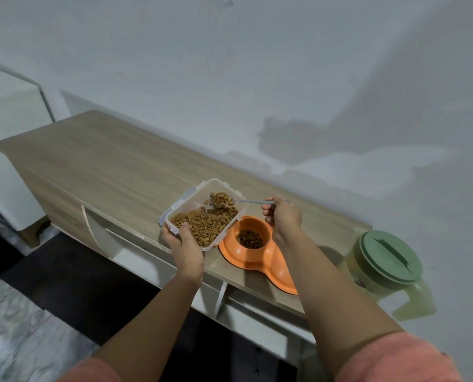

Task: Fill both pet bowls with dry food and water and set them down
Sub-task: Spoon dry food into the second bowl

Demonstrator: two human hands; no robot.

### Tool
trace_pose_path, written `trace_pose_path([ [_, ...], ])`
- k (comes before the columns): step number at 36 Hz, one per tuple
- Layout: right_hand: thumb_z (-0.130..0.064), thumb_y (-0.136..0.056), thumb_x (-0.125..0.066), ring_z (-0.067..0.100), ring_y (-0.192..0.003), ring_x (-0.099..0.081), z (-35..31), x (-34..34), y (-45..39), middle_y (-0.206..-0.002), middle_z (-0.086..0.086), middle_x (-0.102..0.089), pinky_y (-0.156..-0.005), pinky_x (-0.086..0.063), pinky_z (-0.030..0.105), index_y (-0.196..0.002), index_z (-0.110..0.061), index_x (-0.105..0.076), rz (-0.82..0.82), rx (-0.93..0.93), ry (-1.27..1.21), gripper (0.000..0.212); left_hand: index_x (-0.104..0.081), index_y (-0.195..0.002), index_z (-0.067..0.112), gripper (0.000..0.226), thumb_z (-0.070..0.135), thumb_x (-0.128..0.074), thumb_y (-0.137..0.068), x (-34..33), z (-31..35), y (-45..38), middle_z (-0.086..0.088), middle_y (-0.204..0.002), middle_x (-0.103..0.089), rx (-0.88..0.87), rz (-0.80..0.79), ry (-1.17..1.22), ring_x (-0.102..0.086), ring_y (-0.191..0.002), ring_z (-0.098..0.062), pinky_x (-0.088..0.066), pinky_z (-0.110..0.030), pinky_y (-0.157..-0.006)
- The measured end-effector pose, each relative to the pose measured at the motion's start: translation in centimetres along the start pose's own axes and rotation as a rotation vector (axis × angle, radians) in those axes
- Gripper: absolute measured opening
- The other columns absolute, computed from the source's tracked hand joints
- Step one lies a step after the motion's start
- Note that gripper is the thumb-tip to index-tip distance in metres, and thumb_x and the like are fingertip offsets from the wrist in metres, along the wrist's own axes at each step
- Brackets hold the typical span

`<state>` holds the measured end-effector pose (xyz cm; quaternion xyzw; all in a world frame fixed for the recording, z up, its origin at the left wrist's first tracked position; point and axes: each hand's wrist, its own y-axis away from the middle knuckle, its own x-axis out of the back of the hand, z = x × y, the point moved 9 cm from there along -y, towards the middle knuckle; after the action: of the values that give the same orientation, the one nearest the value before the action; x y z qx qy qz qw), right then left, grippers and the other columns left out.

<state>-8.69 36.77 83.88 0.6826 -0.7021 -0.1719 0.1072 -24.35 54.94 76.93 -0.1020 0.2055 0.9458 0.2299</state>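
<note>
An orange double pet bowl (260, 261) lies on the wooden cabinet top; its far bowl holds some dark kibble (250, 239), and my right forearm hides most of the near bowl. My left hand (184, 248) grips the near corner of a clear plastic container (194, 197) of brown dry food, held tilted just left of the bowl. My right hand (282, 216) holds a metal spoon (224, 201) heaped with kibble, above the container's far right corner. A pale pitcher with a green lid (386, 257) stands to the right.
The wooden cabinet top (105, 161) stretches to the left along a white wall. White shelf dividers show under its front edge. A white piece of furniture (6, 106) stands at the far left, with dark floor below.
</note>
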Motion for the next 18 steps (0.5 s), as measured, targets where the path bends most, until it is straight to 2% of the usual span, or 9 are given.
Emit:
trace_pose_path([
  [6,-0.011,-0.098,-0.04,0.013,-0.046,-0.042,-1.1,1.8,-0.4,-0.059,0.007,-0.054,-0.037,-0.033,0.018,-0.075,-0.008,-0.056,0.035,0.033,-0.044,0.028,-0.011,-0.152,0.031,0.058,0.029,-0.037,-0.101,0.1,0.0,-0.5,-0.007,-0.121,-0.045,0.017,0.03,-0.015,-0.051,-0.103,-0.024,-0.042,-0.032,-0.083],
  [12,-0.018,-0.098,-0.042,0.016,-0.047,-0.046,-1.7,5.1,-0.5,-0.059,0.006,-0.055,-0.041,-0.037,0.023,-0.07,-0.013,-0.057,0.194,0.091,0.002,0.033,-0.011,-0.153,0.028,0.058,0.026,-0.036,-0.1,-0.2,-0.2,-0.9,-0.008,-0.121,-0.044,0.023,0.053,0.002,-0.05,-0.102,-0.024,-0.04,-0.029,-0.083],
  [14,-0.022,-0.098,-0.042,0.023,-0.055,-0.054,-2.1,6.0,-0.5,-0.062,0.005,-0.059,-0.053,-0.047,0.033,-0.067,-0.017,-0.056,0.247,0.188,0.141,0.034,-0.011,-0.153,0.028,0.058,0.025,-0.036,-0.101,-0.4,-0.1,-0.8,-0.007,-0.122,-0.044,0.016,0.051,0.005,-0.05,-0.101,-0.023,-0.039,-0.027,-0.084],
  [15,-0.024,-0.098,-0.042,0.028,-0.065,-0.06,-2.6,6.1,-0.4,-0.065,0.006,-0.062,-0.065,-0.052,0.038,-0.067,-0.017,-0.057,0.264,0.265,0.248,0.035,-0.011,-0.153,0.028,0.058,0.025,-0.036,-0.101,-0.4,0.0,-0.7,-0.008,-0.123,-0.044,0.012,0.051,0.005,-0.05,-0.101,-0.023,-0.039,-0.027,-0.084],
  [17,-0.025,-0.098,-0.041,0.033,-0.086,-0.064,-3.3,5.6,0.1,-0.079,0.011,-0.069,-0.084,-0.051,0.044,-0.076,-0.013,-0.063,0.24,0.416,0.496,0.033,-0.011,-0.153,0.027,0.058,0.024,-0.036,-0.101,-0.5,-0.1,-0.7,-0.011,-0.131,-0.045,0.009,0.046,0.0,-0.049,-0.102,-0.023,-0.04,-0.028,-0.085],
  [18,-0.023,-0.099,-0.041,0.032,-0.09,-0.064,-3.4,5.1,0.5,-0.086,0.014,-0.071,-0.086,-0.049,0.042,-0.085,-0.009,-0.067,0.206,0.487,0.593,0.033,-0.011,-0.153,0.027,0.058,0.024,-0.036,-0.101,-0.4,-0.1,-0.7,-0.013,-0.136,-0.044,0.01,0.049,0.0,-0.049,-0.103,-0.023,-0.04,-0.029,-0.085],
])
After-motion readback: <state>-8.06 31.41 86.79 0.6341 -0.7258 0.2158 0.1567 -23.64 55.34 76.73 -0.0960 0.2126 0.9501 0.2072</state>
